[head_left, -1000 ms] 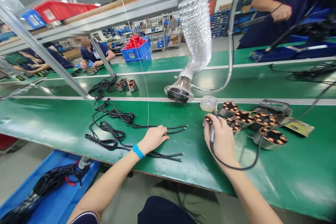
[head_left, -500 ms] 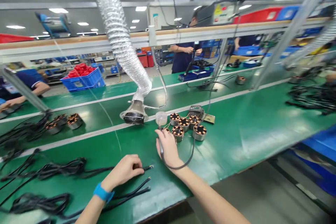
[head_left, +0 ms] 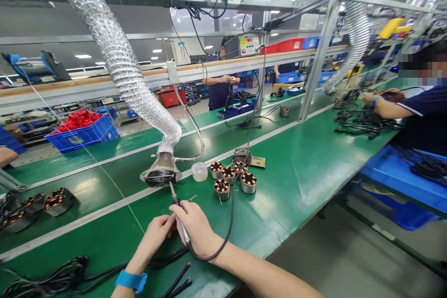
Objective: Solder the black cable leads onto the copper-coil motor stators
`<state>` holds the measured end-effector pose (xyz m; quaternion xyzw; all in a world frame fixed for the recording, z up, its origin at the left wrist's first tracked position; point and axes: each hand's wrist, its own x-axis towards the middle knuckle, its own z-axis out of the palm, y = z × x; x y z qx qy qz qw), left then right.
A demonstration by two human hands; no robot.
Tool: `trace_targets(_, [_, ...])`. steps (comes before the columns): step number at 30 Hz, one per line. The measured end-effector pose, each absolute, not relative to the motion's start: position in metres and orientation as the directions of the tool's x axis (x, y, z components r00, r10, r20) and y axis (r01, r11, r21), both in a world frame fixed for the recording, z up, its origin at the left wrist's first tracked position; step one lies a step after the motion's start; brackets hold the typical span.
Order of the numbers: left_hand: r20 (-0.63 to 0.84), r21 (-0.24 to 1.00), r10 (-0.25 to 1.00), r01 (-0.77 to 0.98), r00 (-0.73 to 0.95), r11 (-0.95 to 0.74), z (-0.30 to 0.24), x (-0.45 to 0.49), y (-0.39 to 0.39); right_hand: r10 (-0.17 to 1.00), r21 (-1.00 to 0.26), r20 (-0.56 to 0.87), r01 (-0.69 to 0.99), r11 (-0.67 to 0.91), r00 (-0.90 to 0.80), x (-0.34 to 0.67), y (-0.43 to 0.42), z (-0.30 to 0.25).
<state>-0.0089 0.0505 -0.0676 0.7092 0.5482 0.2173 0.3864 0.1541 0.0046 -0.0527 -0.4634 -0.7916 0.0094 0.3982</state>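
Note:
My right hand (head_left: 197, 226) is closed round a soldering iron (head_left: 184, 228); its tip points up and away, towards the fume hood. Thin copper wire ends (head_left: 192, 199) stick out beyond my right fingers, but what they belong to is hidden. My left hand (head_left: 159, 235), with a blue band (head_left: 131, 281) at the wrist, is closed, its fingertips against my right hand. Whatever it pinches is out of sight. Black cables (head_left: 164, 260) run beneath and beside my hands. Several copper-wound motor stators (head_left: 248, 183) stand on the green bench to the right of my hands.
A fume hood (head_left: 160, 170) on a foil duct (head_left: 122, 65) hangs just beyond my hands. Near it are a clear round tub (head_left: 199, 172) and an iron stand (head_left: 241, 154). Other stators (head_left: 59, 201) lie at left. A co-worker (head_left: 415, 107) sits at right beside piled cables (head_left: 363, 123).
The view has turned right. My right hand has drawn back from the stators with the soldering iron, and my hands have come together. One stator formerly by my right fingers no longer shows there.

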Motion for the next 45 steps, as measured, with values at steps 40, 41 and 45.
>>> trace_targets(40, [-0.260, 0.879, 0.841, 0.477, 0.474, 0.002, -0.016, -0.042, 0.035, 0.801, -0.787, 0.523, 0.195, 0.585, -0.291, 0.187, 0.035, -0.065])
trace_targets(41, [-0.266, 0.882, 0.834, 0.471, 0.484, 0.009, -0.011, -0.044, 0.033, 0.801, -0.791, 0.512, 0.191, 0.581, -0.310, 0.187, 0.035, -0.064])
trace_targets(45, [-0.230, 0.905, 0.841, 0.426, 0.489, -0.001, 0.000, -0.050, 0.029, 0.795, -0.803, 0.481, 0.180, 0.569, -0.369, 0.189, 0.034, -0.060])
